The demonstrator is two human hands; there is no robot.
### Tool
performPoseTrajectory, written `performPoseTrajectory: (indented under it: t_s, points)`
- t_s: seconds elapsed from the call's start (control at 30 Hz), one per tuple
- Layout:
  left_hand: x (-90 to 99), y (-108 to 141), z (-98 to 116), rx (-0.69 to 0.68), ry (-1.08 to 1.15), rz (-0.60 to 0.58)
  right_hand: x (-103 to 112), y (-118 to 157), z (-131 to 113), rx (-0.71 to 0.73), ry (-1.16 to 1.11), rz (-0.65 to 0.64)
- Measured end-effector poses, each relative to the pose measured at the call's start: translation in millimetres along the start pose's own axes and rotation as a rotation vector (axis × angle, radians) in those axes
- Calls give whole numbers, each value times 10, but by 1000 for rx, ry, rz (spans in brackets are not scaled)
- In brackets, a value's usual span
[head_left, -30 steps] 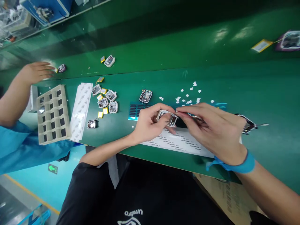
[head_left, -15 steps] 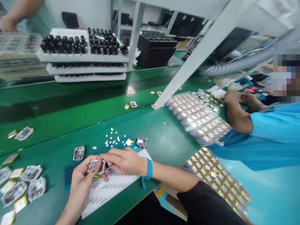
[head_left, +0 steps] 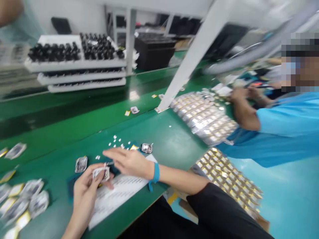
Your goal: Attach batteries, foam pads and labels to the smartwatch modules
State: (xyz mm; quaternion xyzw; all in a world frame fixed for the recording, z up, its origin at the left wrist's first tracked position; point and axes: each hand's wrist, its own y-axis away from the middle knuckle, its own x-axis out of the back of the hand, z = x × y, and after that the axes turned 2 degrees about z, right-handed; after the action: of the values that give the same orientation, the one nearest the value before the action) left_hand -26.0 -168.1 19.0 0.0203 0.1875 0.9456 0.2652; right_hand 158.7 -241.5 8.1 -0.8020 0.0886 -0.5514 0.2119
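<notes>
My left hand [head_left: 84,192] holds a small white-framed electronic module [head_left: 101,173] between thumb and fingers, above a printed white sheet [head_left: 117,199]. My right hand [head_left: 128,162] hovers just beside it, slightly blurred, with a thin metal tip, probably tweezers [head_left: 109,163], showing past its fingers. A similar module [head_left: 81,164] lies on the bench near my left hand. Another [head_left: 147,148] sits beyond my right fingertips, and small white bits [head_left: 117,143] are scattered between them. More modules [head_left: 32,200] and yellow flat pieces [head_left: 16,190] lie at the left.
A green workbench [head_left: 159,139] runs across the view. A co-worker in a blue smock [head_left: 281,129] works at the right beside bagged gold-coloured trays [head_left: 204,118]. More trays [head_left: 226,186] lie below. White racks [head_left: 74,63] of black parts stand beyond a white post [head_left: 191,56].
My head has turned and levelled, bringing the co-worker and racks into view. My right hand has drawn back from the module, while my left hand keeps holding it.
</notes>
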Motion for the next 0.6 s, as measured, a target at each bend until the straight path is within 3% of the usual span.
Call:
performPoseTrajectory:
  t_s: [0.13,0.3,0.6]
  points:
    - [-75,29,101,-71,11,-83,42,55,41,73,-110,62]
    - [-91,-46,-33,-157,17,-113,16,89,120,82,-115,107]
    - [-91,-20,-21,-236,-102,-52,241,23,100,170,34,110]
